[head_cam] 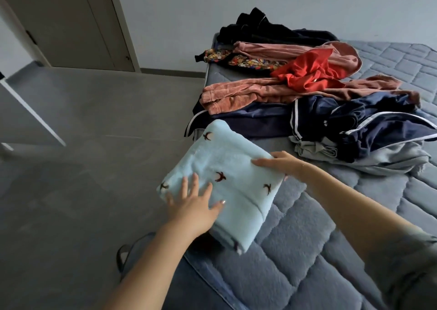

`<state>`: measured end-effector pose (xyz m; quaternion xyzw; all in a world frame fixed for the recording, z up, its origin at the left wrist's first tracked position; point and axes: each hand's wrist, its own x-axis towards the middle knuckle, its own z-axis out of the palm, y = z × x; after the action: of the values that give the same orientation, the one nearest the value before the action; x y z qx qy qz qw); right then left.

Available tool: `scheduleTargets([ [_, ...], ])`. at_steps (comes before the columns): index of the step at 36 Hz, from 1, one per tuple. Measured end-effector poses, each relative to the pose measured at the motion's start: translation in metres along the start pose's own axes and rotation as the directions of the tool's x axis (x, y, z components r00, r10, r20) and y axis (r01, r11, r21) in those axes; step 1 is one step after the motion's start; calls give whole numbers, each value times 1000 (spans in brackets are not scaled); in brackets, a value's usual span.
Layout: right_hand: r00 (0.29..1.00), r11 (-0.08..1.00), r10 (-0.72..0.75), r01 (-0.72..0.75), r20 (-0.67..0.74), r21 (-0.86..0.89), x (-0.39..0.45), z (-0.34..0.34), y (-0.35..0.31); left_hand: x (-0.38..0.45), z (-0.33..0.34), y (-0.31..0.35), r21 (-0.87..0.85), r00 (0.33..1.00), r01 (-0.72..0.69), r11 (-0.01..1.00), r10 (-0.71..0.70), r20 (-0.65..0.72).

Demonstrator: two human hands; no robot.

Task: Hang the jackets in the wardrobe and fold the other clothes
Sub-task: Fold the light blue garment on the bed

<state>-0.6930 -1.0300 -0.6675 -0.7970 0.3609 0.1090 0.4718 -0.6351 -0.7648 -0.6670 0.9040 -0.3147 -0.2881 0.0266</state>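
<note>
We see the quilted grey bed bearing a heap of unfolded clothes beyond the folded pale-blue garment, which lies at the bed's near corner; our left hand presses it flat, fingers spread; our right hand grips its right edge.

Single head-worn wide-angle camera, looking forward and down, sitting close over the bed edge, taking in floor and far wall
</note>
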Motion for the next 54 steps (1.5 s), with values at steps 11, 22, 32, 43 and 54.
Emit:
scheduleTargets([
  [11,946,905,56,86,-318,416,-124,60,103,-33,43,27,-662,822,-112,741,-306,-481],
  [22,926,807,-124,303,-357,506,-143,96,133,-36,76,21,-448,996,-4,894,-36,-81],
  [32,828,731,-4,385,-560,564,-152,115,131,-34,78,-1,-915,917,-127,383,-307,-256],
  [43,814,731,-16,405,-581,549,-151,119,138,-69,72,-31,-860,973,-52,507,-167,-157],
  [54,814,858,-178,403,-552,318,-148,93,146,-80,56,-48,-730,978,30,683,-172,-120],
])
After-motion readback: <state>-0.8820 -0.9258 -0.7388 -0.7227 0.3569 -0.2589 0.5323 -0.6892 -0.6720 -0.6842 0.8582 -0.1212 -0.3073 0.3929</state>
